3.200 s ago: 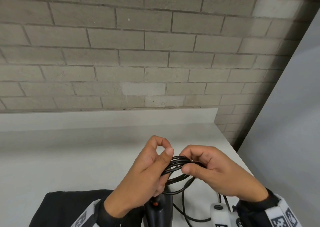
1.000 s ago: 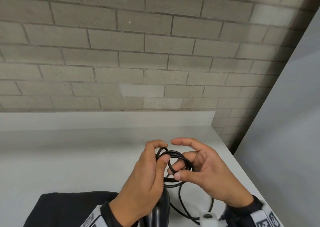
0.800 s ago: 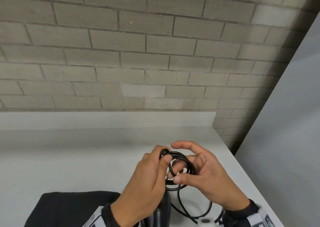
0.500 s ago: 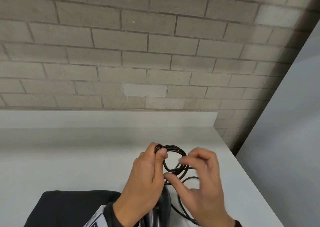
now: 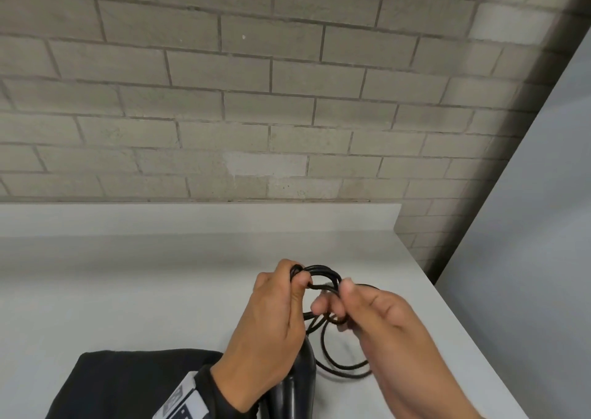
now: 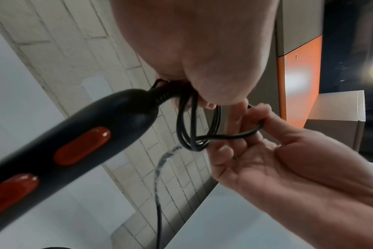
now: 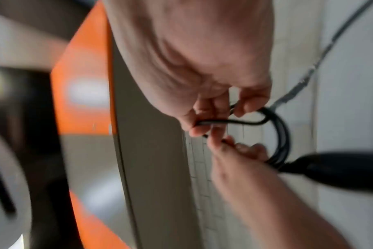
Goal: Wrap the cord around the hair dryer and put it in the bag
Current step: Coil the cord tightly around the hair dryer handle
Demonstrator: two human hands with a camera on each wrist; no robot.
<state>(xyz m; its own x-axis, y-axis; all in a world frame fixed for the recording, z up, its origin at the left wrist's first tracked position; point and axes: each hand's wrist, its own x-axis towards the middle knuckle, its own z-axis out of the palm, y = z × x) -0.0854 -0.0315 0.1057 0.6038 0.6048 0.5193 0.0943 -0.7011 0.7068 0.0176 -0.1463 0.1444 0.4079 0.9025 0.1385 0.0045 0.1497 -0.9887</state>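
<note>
Your left hand [image 5: 271, 319] pinches the coiled, glossy black cord [image 5: 323, 274] above the smooth dryer [image 6: 109, 121] handle; your right hand [image 5: 383, 319] pinches a loose strand. Soft black bag [image 5: 128, 383] lies flat on the white counter [image 5: 128, 290].

Cord [image 5: 323, 274] coil above table [image 5: 128, 290], between left hand [image 5: 271, 322] and right hand [image 5: 390, 322]. Dryer [image 5: 297, 383] near, under left hand. Bag [image 5: 128, 383] near-left on table. Wall [image 5: 224, 99] far.

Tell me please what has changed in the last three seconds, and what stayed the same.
The right hand let go of the top of the coil, swung down and now pinches a strand of the cord lower down, pulling it across the loops. The left hand still grips the coil above the hair dryer; the bag has not moved.
</note>
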